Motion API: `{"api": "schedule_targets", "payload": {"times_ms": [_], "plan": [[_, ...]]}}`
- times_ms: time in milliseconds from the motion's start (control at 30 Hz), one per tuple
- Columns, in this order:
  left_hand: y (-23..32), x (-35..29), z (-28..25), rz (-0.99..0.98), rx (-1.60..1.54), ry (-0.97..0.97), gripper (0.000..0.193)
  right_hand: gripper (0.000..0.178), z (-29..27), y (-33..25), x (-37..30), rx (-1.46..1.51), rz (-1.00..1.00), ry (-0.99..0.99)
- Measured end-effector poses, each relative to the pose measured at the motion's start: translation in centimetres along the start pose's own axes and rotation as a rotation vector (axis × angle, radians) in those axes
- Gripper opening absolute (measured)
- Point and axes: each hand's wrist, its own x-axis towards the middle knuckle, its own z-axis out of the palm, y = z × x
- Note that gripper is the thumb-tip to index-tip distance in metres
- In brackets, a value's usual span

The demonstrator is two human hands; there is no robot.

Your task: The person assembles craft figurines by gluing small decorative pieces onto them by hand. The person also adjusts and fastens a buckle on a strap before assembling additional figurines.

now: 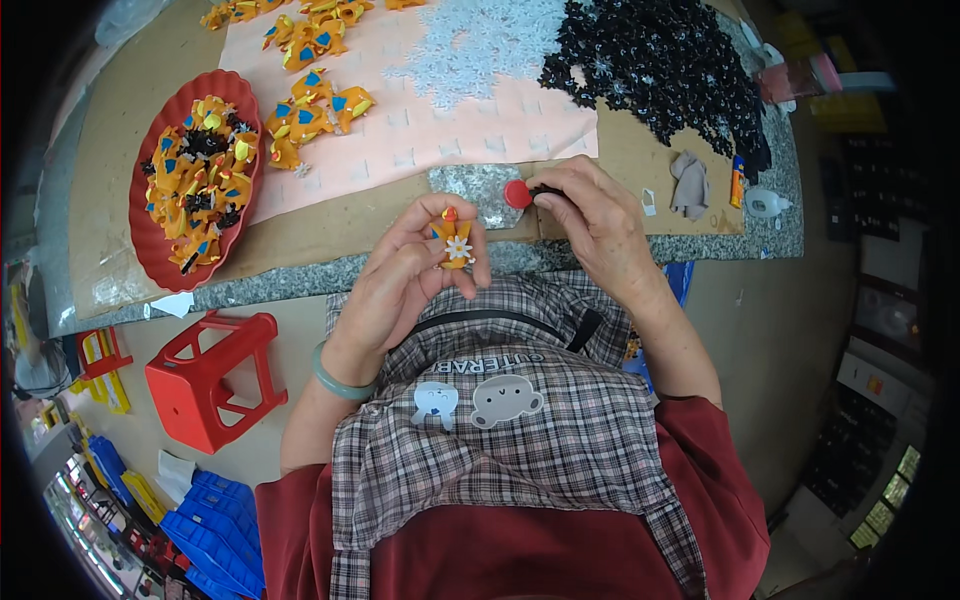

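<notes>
My left hand (400,262) holds a small orange figurine (452,240) upright between thumb and fingers. A white flower-shaped piece (458,247) sits on the figurine's front. To the right, my right hand (598,215) pinches a small black piece (543,190), partly hidden by the fingertips. Its tip meets or overlaps a round red cap (517,194) over a speckled grey slab (470,185); I cannot tell whether they touch.
A red scalloped tray (140,215) of orange figurines and black pieces stands left. More figurines (315,110), white pieces (480,45) and black pieces (650,70) lie farther back. At right are a grey cloth (690,185), an orange tube (738,182) and a white bottle (767,203). A red stool (205,385) stands below.
</notes>
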Motion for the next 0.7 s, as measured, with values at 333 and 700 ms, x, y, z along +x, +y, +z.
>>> {"api": "schedule_targets", "payload": {"times_ms": [333, 700], "plan": [[-0.29, -0.05, 0.02, 0.003, 0.024, 0.016, 0.038, 0.017, 0.41, 0.56, 0.12, -0.023, -0.041, -0.009], [-0.39, 0.26, 0.50, 0.008, -0.003, 0.042, 0.034, 0.016, -0.23, 0.36, 0.14, 0.019, 0.040, -0.042]]}}
